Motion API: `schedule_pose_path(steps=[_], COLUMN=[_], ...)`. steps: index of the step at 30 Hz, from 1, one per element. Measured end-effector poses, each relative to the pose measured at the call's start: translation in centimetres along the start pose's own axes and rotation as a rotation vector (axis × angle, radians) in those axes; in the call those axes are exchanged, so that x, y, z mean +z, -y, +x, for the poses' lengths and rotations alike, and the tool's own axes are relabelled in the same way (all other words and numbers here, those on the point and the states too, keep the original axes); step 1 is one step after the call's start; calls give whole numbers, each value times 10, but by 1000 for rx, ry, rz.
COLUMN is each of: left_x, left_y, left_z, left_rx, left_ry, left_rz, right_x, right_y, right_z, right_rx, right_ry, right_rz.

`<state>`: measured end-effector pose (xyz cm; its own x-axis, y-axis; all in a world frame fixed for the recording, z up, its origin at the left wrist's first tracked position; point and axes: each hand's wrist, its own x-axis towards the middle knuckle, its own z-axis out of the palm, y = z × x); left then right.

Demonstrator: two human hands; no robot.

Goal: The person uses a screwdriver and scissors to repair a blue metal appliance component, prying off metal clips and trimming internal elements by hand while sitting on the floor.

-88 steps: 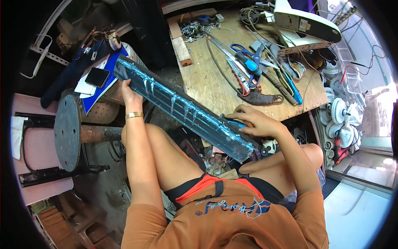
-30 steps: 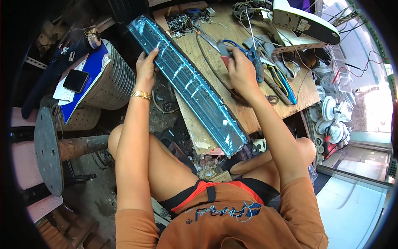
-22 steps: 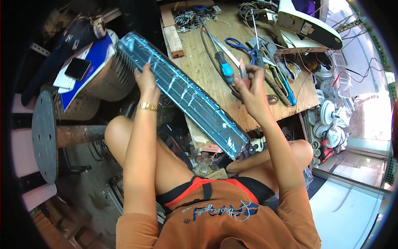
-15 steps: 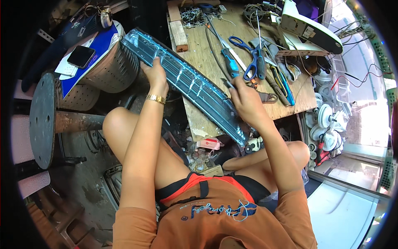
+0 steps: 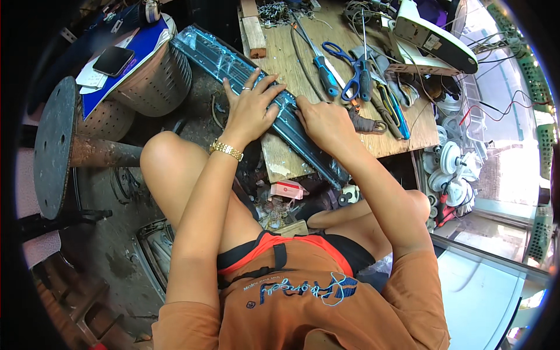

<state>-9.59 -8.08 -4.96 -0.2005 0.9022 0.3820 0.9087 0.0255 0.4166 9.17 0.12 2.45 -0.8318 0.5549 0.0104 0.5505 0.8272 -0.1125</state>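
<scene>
A long dark panel wrapped in shiny plastic (image 5: 210, 53) lies diagonally over the left edge of the plywood bench (image 5: 326, 163). My left hand (image 5: 251, 111), with a gold bracelet at the wrist, presses on its middle with fingers spread. My right hand (image 5: 318, 122) is closed at the panel's upper edge, just right of my left; what it grips is hidden under the fingers. Beyond it on the bench lie a blue-handled screwdriver (image 5: 325, 76), blue scissors (image 5: 350, 89), a dark-handled screwdriver (image 5: 365, 81), yellow-blue pliers (image 5: 396, 116) and a wrapped brown tool (image 5: 367, 122).
A perforated metal drum (image 5: 157, 81) carries blue folders and a phone (image 5: 114, 60) at left. A round-plated metal stand (image 5: 53, 146) is beside my left knee. A white device (image 5: 434, 41) sits back right, with loose wires. White round parts (image 5: 452, 157) are stacked by the bright window.
My left hand has moved from the far part of the panel to its middle and spread open. My right hand has moved from among the tools down and left onto the panel's edge.
</scene>
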Motion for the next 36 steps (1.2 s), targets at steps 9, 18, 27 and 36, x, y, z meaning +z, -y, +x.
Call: schedule_pose_path(steps=[9,18,27,36], left_x=[3,-1,-11,-10], left_y=[2,-1,1,-1], left_z=[-3,-1,2,0], left_rx=[31,26,58,64], left_ry=[48,101,208,200], left_rz=[127,139,173,208], right_x=[0,-2,-2,1], right_y=[7,5,2,0], right_z=[4,7,7,4], right_rx=[-58,-61,-82,-77], right_ry=[-32,2,17,34], right_rz=[-146,-150,-130,-55])
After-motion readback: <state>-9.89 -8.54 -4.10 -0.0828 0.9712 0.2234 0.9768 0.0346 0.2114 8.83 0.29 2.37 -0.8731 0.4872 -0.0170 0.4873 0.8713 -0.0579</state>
